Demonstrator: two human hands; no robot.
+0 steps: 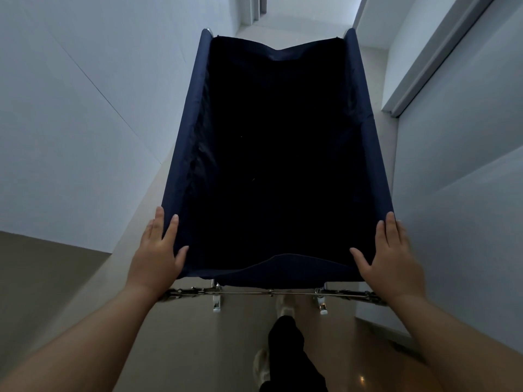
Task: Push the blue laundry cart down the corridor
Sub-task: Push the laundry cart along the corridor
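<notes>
Standing square in a narrow corridor, filling most of its width: blue laundry cart (278,154), dark fabric bin open at the top, inside too dark to read. Gripping the near left corner of the fabric rim: left hand (158,250), fingers lying flat along the outside of the rim, thumb hooked over the near edge. Gripping the near right corner in mirror fashion: right hand (389,253), fingers stretched along the side rim, thumb reaching inward over the fabric. Both hands holding the cart, well apart, one at each near corner. Sagging slightly in the middle: near and far fabric edges. Showing just below the near edge: metal frame bar (271,292) with two small chrome fittings hanging from it. Running close along the left side rim: pale left wall (93,108), only a thin strip of floor (147,199) lying between. Pressing nearer still on the right: right wall (452,179) with a door frame (418,69), almost touching the cart's right rim. Opening beyond the far edge: brighter floor and free corridor ahead. Stepping under the near edge: dark trouser leg (285,349) and light shoes.
</notes>
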